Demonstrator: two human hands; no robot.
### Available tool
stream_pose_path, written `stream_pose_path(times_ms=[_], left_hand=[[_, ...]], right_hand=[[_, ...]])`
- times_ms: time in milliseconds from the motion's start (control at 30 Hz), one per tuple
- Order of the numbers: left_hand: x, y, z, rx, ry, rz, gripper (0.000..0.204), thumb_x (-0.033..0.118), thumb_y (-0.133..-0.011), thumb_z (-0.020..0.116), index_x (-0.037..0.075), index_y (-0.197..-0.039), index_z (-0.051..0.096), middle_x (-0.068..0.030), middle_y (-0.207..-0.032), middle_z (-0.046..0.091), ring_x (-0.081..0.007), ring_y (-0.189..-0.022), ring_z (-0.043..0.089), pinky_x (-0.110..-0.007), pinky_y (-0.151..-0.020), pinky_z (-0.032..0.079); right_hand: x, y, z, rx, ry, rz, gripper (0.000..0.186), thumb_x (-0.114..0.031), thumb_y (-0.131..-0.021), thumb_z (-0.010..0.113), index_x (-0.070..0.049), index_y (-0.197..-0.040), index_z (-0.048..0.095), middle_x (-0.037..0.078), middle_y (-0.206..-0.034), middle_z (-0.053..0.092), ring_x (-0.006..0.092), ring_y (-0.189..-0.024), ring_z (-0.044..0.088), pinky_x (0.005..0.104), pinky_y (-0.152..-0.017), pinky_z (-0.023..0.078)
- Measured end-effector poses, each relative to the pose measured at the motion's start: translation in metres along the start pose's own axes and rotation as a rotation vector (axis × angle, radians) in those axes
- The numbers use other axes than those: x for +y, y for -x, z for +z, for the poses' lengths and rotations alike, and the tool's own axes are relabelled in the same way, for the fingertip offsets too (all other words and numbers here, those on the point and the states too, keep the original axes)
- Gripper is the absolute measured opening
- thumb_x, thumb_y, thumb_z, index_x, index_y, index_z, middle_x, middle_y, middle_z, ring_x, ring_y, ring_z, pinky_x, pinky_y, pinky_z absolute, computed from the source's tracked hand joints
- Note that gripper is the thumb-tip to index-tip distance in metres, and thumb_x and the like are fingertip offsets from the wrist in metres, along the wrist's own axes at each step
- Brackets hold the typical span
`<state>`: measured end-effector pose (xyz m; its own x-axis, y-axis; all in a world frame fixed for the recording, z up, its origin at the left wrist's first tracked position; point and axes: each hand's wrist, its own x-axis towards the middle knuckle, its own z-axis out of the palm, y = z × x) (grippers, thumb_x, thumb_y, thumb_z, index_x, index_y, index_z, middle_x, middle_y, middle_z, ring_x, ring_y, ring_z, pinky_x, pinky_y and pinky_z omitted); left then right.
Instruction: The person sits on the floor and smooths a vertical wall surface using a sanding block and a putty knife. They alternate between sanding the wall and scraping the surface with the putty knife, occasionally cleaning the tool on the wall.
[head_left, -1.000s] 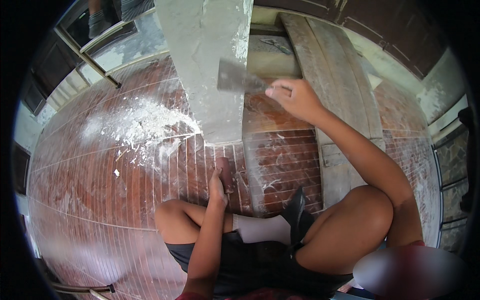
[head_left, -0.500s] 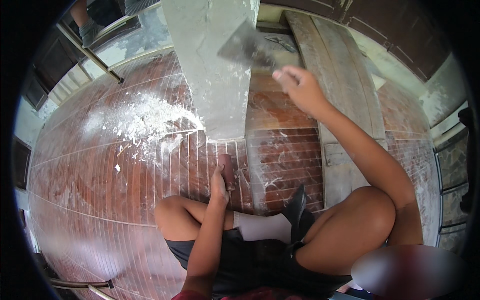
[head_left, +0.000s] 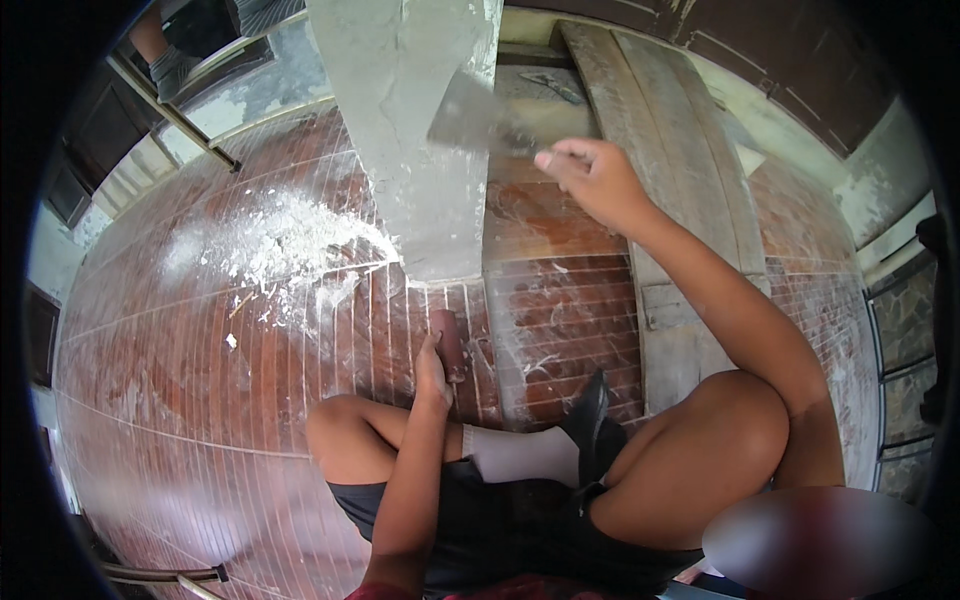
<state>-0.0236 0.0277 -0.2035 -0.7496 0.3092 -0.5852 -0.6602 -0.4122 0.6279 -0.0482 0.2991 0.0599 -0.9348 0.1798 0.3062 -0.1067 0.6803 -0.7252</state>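
Observation:
My right hand (head_left: pixel 598 185) is closed on the handle of a broad-bladed scraper (head_left: pixel 470 115). Its blade, smeared by motion, is in front of the right part of the grey wall column (head_left: pixel 400 170); whether it touches the surface I cannot tell. Low down, near the floor in front of the column, my left hand (head_left: pixel 432 375) is wrapped around a reddish-brown roll (head_left: pixel 450 340) that looks like sandpaper. White flakes and dust (head_left: pixel 290 245) lie scattered over the floor left of the column's foot.
Wooden boards (head_left: pixel 660 130) lie along the right of the column. At the upper left a person's foot (head_left: pixel 172 72) is up on a metal-framed stand (head_left: pixel 165 105). My bent legs are close in front of me on the dusty striped floor (head_left: pixel 180 370).
The scraper has dropped slightly and tilted, with my right hand turning at the wrist. My left hand keeps its hold on the roll; the whole view has shifted a little.

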Motion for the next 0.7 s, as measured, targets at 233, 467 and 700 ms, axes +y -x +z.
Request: stream_pose_path(times_ms=[233, 467, 700], left_hand=[[-0.001, -0.005, -0.005, 0.001, -0.029, -0.005, 0.035, 0.033, -0.096, 0.047, 0.004, -0.113, 0.057, -0.0105, -0.089, 0.066, -0.0225, -0.068, 0.064, -0.036, -0.056, 0.052], [-0.003, 0.001, -0.002, 0.003, -0.073, -0.014, 0.035, 0.033, -0.096, 0.046, 0.004, -0.112, 0.057, -0.0103, -0.087, 0.065, -0.0224, -0.068, 0.064, -0.036, -0.056, 0.053], [-0.002, -0.002, -0.006, -0.038, 0.004, -0.006, 0.035, 0.032, -0.096, 0.046, 0.003, -0.111, 0.057, -0.0103, -0.087, 0.065, -0.0226, -0.068, 0.064, -0.036, -0.057, 0.053]], right_hand=[[0.001, 0.006, 0.004, -0.155, 0.113, 0.099, 0.033, -0.035, -0.096, 0.065, -0.002, -0.096, 0.069, -0.001, -0.068, 0.055, 0.0072, -0.06, 0.048, 0.0261, -0.056, 0.04], [-0.01, 0.003, 0.007, 0.024, -0.026, 0.112, 0.044, -0.044, -0.09, 0.067, -0.001, -0.098, 0.072, 0.014, -0.083, 0.071, 0.0229, -0.077, 0.067, 0.0353, -0.074, 0.051], [0.0, 0.006, -0.005, 0.144, -0.084, 0.018, 0.043, -0.042, -0.092, 0.065, 0.0, -0.091, 0.07, 0.009, -0.072, 0.064, 0.0168, -0.068, 0.058, 0.0354, -0.066, 0.047]])
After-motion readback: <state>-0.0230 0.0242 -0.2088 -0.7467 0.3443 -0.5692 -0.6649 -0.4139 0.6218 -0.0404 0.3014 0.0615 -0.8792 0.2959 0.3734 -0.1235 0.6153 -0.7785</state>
